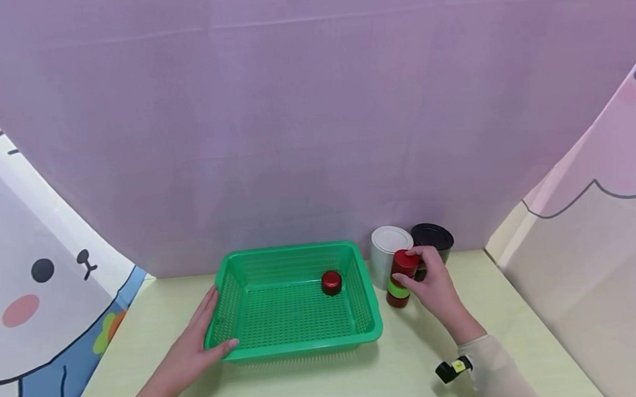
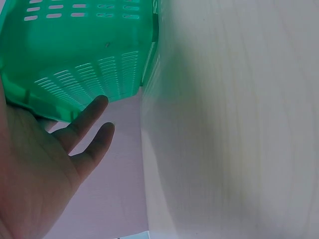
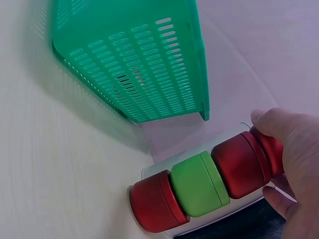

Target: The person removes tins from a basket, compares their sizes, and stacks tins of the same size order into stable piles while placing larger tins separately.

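A green plastic basket (image 1: 296, 351) stands on the table, a small red jar (image 1: 331, 283) inside it toward the right. My left hand (image 1: 196, 342) rests at its left front corner, thumb on the rim; in the left wrist view two fingers (image 2: 92, 144) extend fairly straight below the rim. Right of the basket, small lidded jars form an upright stack: a red jar (image 3: 157, 201) at the bottom, a green jar (image 3: 199, 184), a red jar (image 3: 240, 164) and another red jar (image 3: 269, 152) on top. My right hand (image 1: 434, 286) pinches the top jar between thumb and fingers.
Behind the stack, close to the purple back curtain (image 1: 290, 132), stand a white canister (image 1: 391, 240) and a black canister (image 1: 433, 235). Printed cloth panels close off both sides of the pale table (image 1: 322, 391). A black strap device (image 1: 453, 370) is on my right wrist.
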`<state>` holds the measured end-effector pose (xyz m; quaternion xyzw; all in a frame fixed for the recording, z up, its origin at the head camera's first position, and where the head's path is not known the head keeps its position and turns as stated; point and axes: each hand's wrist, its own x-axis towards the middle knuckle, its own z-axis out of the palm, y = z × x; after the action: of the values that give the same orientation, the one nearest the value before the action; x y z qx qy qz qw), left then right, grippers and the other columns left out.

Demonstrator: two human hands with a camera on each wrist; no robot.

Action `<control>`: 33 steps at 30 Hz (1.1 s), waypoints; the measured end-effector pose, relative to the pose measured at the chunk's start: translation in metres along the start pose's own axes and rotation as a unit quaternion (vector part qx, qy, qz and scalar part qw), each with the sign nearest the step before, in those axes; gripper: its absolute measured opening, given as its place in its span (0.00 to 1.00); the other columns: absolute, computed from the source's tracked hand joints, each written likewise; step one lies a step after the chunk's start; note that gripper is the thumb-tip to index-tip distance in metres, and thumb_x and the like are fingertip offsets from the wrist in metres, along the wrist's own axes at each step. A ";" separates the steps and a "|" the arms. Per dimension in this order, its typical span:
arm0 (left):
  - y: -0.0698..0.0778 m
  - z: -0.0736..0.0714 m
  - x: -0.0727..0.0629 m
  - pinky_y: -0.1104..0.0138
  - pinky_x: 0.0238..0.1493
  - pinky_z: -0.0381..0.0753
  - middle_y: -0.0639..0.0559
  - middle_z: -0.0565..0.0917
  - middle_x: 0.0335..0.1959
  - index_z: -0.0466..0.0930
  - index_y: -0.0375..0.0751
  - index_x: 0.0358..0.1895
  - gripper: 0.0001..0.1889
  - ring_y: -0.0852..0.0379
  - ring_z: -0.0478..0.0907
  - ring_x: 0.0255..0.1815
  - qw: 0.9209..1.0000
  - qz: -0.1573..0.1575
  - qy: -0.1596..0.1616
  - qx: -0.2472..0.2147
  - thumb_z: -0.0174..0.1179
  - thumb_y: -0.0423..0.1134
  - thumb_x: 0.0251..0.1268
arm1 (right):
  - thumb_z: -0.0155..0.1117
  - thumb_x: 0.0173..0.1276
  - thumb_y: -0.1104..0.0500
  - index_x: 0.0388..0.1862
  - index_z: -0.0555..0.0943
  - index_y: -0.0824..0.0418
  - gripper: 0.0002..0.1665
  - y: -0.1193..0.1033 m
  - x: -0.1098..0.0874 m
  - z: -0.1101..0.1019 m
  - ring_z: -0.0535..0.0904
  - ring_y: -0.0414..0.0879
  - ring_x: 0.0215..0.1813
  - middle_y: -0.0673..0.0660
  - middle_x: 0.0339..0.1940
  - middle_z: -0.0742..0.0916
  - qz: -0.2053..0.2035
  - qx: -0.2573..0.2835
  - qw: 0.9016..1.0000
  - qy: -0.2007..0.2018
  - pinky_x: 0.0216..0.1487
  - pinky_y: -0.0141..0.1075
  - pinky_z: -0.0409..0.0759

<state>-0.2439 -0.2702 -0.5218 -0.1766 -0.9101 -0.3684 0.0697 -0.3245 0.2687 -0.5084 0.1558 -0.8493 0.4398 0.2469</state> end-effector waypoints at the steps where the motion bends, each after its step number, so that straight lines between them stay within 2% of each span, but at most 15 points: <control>1: 0.000 0.000 0.000 0.22 0.73 0.62 0.48 0.43 0.94 0.42 0.43 0.93 0.58 0.25 0.47 0.89 1.000 0.000 0.000 0.000 0.75 0.50 0.72 | 0.85 0.63 0.71 0.64 0.76 0.66 0.34 0.000 0.000 0.000 0.82 0.55 0.55 0.62 0.61 0.80 -0.002 0.000 1.000 -0.001 0.55 0.26 0.80; 6: 0.000 0.000 0.000 0.22 0.73 0.62 0.48 0.43 0.94 0.42 0.45 0.93 0.58 0.25 0.47 0.89 1.000 0.000 0.000 0.000 0.75 0.51 0.72 | 0.86 0.62 0.71 0.64 0.76 0.67 0.35 -0.001 0.001 -0.002 0.80 0.54 0.56 0.63 0.60 0.79 -0.012 -0.005 1.000 -0.001 0.56 0.26 0.80; 10: -0.001 0.000 0.000 0.22 0.73 0.62 0.49 0.43 0.94 0.43 0.45 0.93 0.58 0.25 0.48 0.89 1.000 0.000 0.001 0.001 0.75 0.51 0.72 | 0.87 0.60 0.71 0.63 0.76 0.68 0.36 -0.001 0.002 -0.003 0.77 0.52 0.61 0.64 0.62 0.78 -0.020 -0.003 1.000 0.007 0.58 0.25 0.78; 16: -0.001 0.000 0.000 0.22 0.72 0.62 0.48 0.43 0.94 0.42 0.45 0.93 0.58 0.24 0.48 0.88 1.000 0.000 0.001 0.002 0.75 0.51 0.73 | 0.87 0.60 0.70 0.63 0.77 0.68 0.35 -0.004 0.004 -0.006 0.72 0.50 0.67 0.63 0.64 0.78 -0.020 -0.002 1.000 0.014 0.60 0.30 0.78; 20: -0.001 0.000 0.000 0.22 0.72 0.62 0.47 0.43 0.94 0.42 0.44 0.93 0.58 0.24 0.48 0.88 1.000 0.000 0.001 0.005 0.75 0.51 0.73 | 0.87 0.61 0.70 0.63 0.77 0.67 0.35 -0.007 0.005 -0.008 0.72 0.51 0.67 0.63 0.64 0.78 -0.021 -0.004 1.000 0.012 0.60 0.35 0.79; 28: 0.002 0.000 0.000 0.22 0.73 0.63 0.44 0.44 0.94 0.43 0.41 0.93 0.58 0.23 0.49 0.88 1.000 -0.006 -0.001 0.007 0.75 0.53 0.73 | 0.88 0.59 0.71 0.61 0.78 0.69 0.35 -0.009 0.005 -0.009 0.73 0.53 0.67 0.65 0.64 0.79 -0.039 -0.004 0.999 0.024 0.60 0.35 0.77; 33: 0.003 -0.001 0.000 0.22 0.72 0.63 0.43 0.44 0.94 0.43 0.41 0.93 0.58 0.23 0.49 0.88 1.000 -0.005 -0.001 0.011 0.74 0.53 0.73 | 0.87 0.59 0.72 0.58 0.79 0.71 0.32 -0.019 0.007 -0.010 0.74 0.58 0.68 0.69 0.65 0.80 -0.072 -0.007 0.996 0.048 0.68 0.33 0.73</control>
<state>-0.2429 -0.2690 -0.5193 -0.1716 -0.9149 -0.3588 0.0687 -0.3184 0.2659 -0.4869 0.1936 -0.8264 0.4216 0.3192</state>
